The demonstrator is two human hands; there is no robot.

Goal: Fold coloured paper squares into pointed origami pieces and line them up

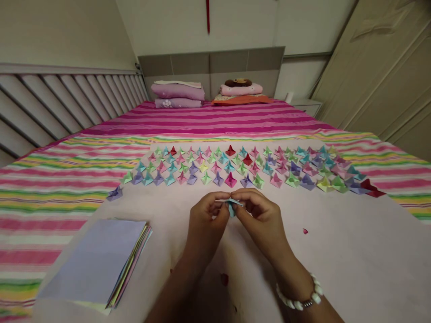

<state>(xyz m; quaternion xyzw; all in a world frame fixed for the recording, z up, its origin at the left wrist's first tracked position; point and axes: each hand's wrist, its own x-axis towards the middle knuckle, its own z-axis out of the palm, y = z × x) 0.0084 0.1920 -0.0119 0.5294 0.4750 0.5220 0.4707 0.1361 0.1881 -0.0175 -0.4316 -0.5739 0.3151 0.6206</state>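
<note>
A small light-blue folded paper (pixel 231 209) is pinched between both hands above the pale board. My left hand (pixel 208 220) grips its left side with thumb and fingertips. On the other side, my right hand (pixel 261 217) closes its thumb and fingers on the paper's right edge; a white beaded bracelet (pixel 298 301) circles that wrist. Part of the paper is hidden behind the fingers. Beyond the hands, rows of small folded paper boats (pixel 230 180) in many colours stand on the board. One purple folded boat (pixel 115 193) sits apart at the left end.
A stack of coloured paper sheets (pixel 97 255), purple on top, lies at the left on the pale board (pixel 363 260). A small red-pink scrap (pixel 305 231) rests at right. The board lies on a bed with a striped cover (pixel 43 224); folded bedding (pixel 178 92) is at the headboard.
</note>
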